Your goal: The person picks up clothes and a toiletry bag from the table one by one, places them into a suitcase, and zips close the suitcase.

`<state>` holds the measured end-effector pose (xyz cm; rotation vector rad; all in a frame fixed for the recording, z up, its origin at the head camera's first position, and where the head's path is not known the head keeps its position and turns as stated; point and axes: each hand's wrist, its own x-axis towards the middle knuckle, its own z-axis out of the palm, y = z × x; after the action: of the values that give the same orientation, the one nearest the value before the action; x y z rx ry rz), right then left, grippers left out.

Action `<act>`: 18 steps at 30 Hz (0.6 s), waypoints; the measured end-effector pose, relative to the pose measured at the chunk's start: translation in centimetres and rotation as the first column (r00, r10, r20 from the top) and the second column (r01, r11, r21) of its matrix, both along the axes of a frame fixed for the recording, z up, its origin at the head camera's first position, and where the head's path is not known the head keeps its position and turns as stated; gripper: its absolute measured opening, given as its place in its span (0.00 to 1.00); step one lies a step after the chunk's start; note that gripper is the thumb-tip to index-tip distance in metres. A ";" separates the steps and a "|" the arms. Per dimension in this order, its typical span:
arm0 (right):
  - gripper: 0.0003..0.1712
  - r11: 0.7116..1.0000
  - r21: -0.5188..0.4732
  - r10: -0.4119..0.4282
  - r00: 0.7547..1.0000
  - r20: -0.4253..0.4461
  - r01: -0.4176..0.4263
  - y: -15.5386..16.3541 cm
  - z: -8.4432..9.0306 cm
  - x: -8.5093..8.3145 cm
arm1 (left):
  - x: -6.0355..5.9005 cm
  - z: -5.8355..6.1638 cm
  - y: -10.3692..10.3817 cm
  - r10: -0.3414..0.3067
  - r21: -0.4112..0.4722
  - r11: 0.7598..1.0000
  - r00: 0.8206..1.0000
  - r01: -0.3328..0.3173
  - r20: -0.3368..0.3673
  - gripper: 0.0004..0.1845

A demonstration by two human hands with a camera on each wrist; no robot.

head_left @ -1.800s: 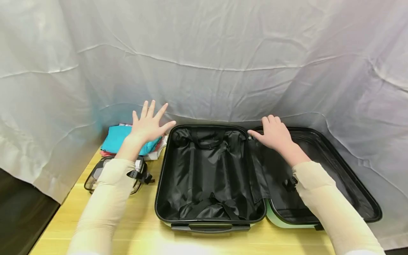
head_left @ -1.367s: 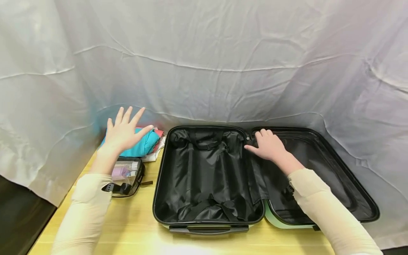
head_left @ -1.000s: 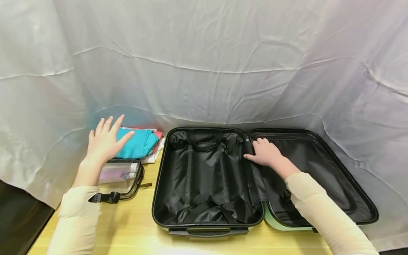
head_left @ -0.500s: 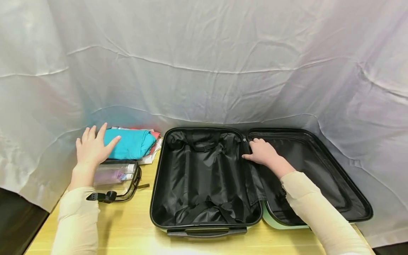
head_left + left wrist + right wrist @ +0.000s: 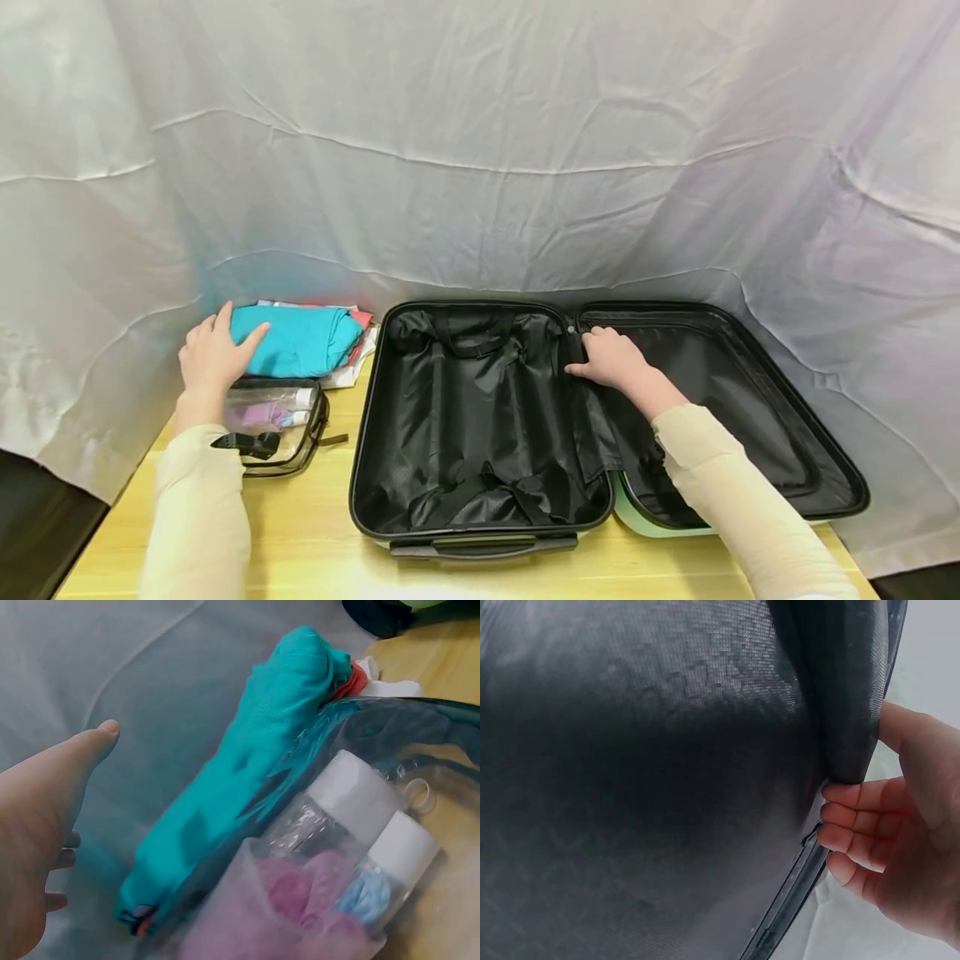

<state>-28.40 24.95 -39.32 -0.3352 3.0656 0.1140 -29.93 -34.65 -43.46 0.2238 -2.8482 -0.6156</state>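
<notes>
My left hand [image 5: 213, 354], fingers spread, is at the left end of a folded turquoise garment [image 5: 296, 340] lying on a stack of clothes. In the left wrist view its thumb [image 5: 94, 746] is apart from the turquoise fabric. Just in front of the stack lies a clear toiletry pouch [image 5: 296, 454] with black trim. White-capped bottles [image 5: 356, 796] and something pink show inside it. My right hand [image 5: 611, 358] is at the inner edge of an open black-lined suitcase [image 5: 480, 400], where its two halves meet. Its fingertips [image 5: 840, 840] overlap the zipped rim, thumb beside the dark lining fold.
The suitcase's right half [image 5: 720, 400] lies flat beside the left one, its outer shell pale green. A carry handle [image 5: 483, 547] faces the front of the wooden table [image 5: 315, 550]. Grey-white curtain [image 5: 480, 150] stands close behind everything and along both sides.
My left hand has moved left and down from above the clothes to their left end, uncovering the turquoise garment. My right hand has lowered slightly along the suitcase's middle edge. The view has shifted a little.
</notes>
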 end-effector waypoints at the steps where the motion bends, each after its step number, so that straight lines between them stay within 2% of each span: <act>1: 0.35 1.000 -0.001 -0.001 1.000 0.001 0.001 0.0 0.0 0.0 | -0.3 -0.3 -0.1 0.008 0.009 1.000 1.000 -0.008 0.003 0.50; 5: 0.36 1.000 -0.011 0.003 1.000 0.005 -0.003 -0.2 0.0 0.0 | -1.0 -1.3 -0.3 0.035 0.058 0.998 0.999 -0.037 0.032 0.51; 9: 0.35 1.000 -0.024 0.014 1.000 0.003 -0.013 -0.1 -0.2 0.0 | -1.4 -1.9 -0.1 0.075 0.108 0.990 0.991 -0.087 0.106 0.51; 13: 0.35 0.999 -0.030 0.012 1.000 0.002 -0.012 0.2 -0.3 -0.1 | -1.8 -2.3 0.3 0.101 0.112 0.986 0.980 -0.121 0.171 0.51; 18: 0.36 0.999 -0.031 0.021 1.000 0.010 -0.021 0.1 0.0 -0.1 | -2.1 -2.6 0.3 0.109 0.103 0.986 0.976 -0.130 0.189 0.53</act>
<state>-28.48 25.10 -39.36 -0.3684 3.0566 0.0663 -32.02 -34.34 -46.07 0.4915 -2.9474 -0.7707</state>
